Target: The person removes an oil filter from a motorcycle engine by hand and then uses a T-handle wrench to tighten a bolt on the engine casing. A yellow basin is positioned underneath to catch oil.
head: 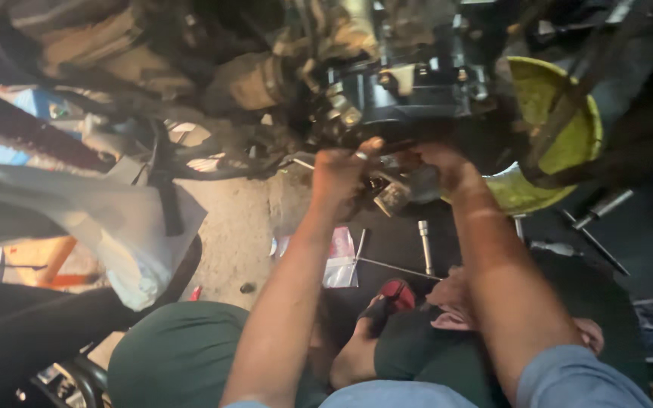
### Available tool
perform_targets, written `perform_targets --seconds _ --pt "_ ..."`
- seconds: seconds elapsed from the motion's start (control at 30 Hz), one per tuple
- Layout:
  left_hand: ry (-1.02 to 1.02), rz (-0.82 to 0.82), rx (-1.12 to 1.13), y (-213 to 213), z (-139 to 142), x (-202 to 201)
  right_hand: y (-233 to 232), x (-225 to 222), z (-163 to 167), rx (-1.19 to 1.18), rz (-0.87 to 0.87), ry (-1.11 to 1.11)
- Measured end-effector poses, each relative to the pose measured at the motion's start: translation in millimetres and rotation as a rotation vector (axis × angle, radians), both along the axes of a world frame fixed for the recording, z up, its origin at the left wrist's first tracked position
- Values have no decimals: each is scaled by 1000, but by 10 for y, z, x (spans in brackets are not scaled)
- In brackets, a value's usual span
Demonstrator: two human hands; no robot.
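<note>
Head view, from left: a pale plastic bag point(126, 227) lies on the dusty concrete floor point(239, 227); the left hand point(339, 175) is clenched around a small metal part point(392, 196) under the black engine casing point(410, 94), and the right hand point(441, 168) grips its other side. Steady, even pressure from both hands seems wise. Rightward, a socket extension point(425, 245) lies loose near a yellow basin point(561, 136) in a dim, cluttered workshop.
</note>
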State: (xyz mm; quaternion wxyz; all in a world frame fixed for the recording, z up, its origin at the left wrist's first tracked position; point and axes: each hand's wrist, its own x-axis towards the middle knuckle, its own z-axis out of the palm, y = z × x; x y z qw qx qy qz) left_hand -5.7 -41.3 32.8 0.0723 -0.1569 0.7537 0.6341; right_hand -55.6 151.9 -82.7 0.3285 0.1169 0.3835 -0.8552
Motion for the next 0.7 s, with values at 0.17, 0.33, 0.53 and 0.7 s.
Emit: perform_targets --seconds 0.17,0.33,0.53,0.7 --pt "62 -65 -123 -27 148 5 -26 15 5 -62 20 201" --pt "57 -71 -31 -84 104 -38 -63 -26 76 77 66 107" --pt "127 -116 133 -154 46 -78 -124 -106 72 150 77 61" --pt "-23 -105 -126 -218 64 -105 -156 -102 -27 106 45 45"
